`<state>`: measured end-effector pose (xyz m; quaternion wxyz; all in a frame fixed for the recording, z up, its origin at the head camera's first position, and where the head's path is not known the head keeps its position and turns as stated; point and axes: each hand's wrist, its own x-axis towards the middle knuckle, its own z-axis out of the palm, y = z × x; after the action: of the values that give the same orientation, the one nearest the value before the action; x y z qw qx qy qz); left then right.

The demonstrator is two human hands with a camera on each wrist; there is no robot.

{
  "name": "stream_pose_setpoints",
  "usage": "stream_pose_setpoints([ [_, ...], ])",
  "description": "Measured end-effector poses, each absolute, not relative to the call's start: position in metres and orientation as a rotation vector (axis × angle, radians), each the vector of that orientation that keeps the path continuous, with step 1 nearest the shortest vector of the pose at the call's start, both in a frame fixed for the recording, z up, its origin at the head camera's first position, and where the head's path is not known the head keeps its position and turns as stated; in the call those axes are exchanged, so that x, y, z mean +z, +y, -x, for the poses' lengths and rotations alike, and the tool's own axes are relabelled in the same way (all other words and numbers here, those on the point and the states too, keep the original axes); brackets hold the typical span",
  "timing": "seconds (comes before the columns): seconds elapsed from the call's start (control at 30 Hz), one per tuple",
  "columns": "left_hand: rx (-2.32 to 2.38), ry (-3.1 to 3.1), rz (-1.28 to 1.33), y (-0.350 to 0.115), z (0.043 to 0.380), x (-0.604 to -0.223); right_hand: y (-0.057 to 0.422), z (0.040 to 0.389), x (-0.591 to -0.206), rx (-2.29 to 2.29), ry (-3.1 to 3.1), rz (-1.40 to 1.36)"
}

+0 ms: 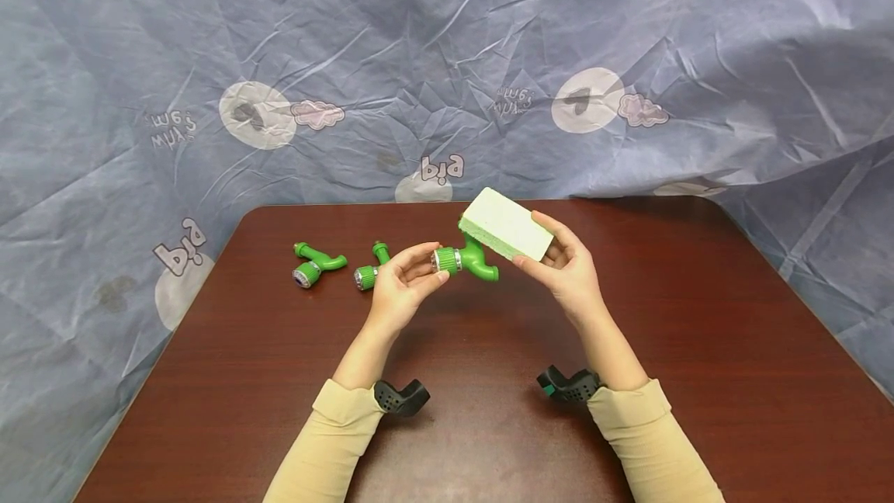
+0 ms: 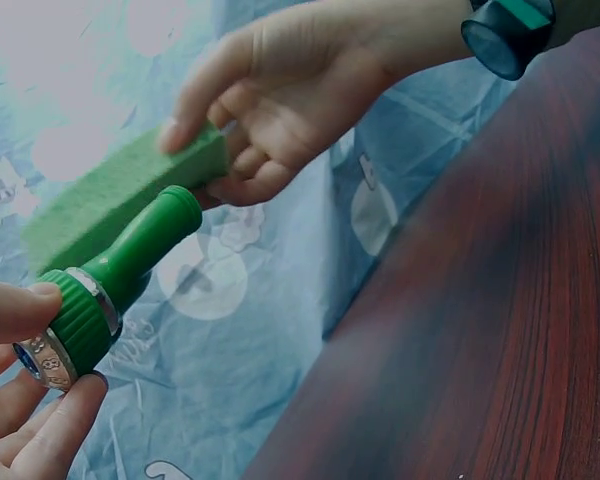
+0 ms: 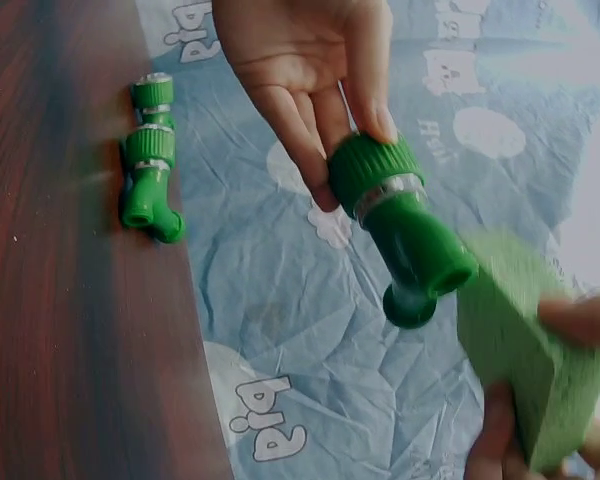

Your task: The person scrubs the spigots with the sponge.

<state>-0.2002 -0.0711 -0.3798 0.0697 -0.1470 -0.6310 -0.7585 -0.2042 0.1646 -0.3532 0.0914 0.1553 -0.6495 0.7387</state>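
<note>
My left hand (image 1: 403, 286) pinches a green faucet (image 1: 476, 258) by its ribbed knob, between thumb and fingertips. The faucet is held up over the table, its spout pointing right. In my right hand (image 1: 569, 266) is a pale green sponge (image 1: 506, 223), a rectangular block gripped at one end by thumb and fingers. The sponge overlaps the faucet's inlet pipe in the head view. From the right wrist, the sponge (image 3: 525, 350) appears close beside the faucet's body (image 3: 415, 240). In the left wrist view it lies behind the faucet's spout (image 2: 150, 240).
Two more green faucets lie on the dark red-brown table (image 1: 454, 379): one at the left (image 1: 317, 264), another faucet (image 1: 366, 276) partly hidden behind my left hand. A wrinkled blue printed cloth (image 1: 391, 60) hangs behind the table. Each wrist wears a black camera band.
</note>
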Motion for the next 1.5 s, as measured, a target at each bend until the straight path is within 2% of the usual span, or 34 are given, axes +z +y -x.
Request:
stream_pose_setpoints([
  [0.17,-2.289,-1.892,0.418,-0.071,0.200,-0.379,0.151,0.198,-0.353,2.042,-2.037,-0.779],
  [0.27,-2.313,-1.876,0.423,-0.071,0.199,-0.379,0.145,0.195,-0.354,1.928,-2.072,-0.856],
  [0.4,-2.318,-1.893,0.433,-0.069,0.197,-0.378,0.146,0.195,-0.355,1.842,-2.119,-0.762],
  [0.73,-2.301,-1.921,0.516,-0.068,0.195,-0.376,0.169,0.206,-0.351,1.854,-1.976,-0.198],
  [0.83,-2.305,-1.907,0.510,-0.068,0.195,-0.375,0.171,0.205,-0.348,1.982,-1.915,-0.233],
  [0.93,-2.309,-1.893,0.506,-0.069,0.194,-0.374,0.170,0.202,-0.345,2.058,-1.929,-0.408],
  [1.13,-2.321,-1.849,0.523,-0.069,0.194,-0.372,0.168,0.199,-0.345,1.955,-2.038,-0.683],
  [1.5,-2.306,-1.814,0.507,-0.076,0.197,-0.370,0.183,0.201,-0.340,2.078,-1.884,-0.460],
])
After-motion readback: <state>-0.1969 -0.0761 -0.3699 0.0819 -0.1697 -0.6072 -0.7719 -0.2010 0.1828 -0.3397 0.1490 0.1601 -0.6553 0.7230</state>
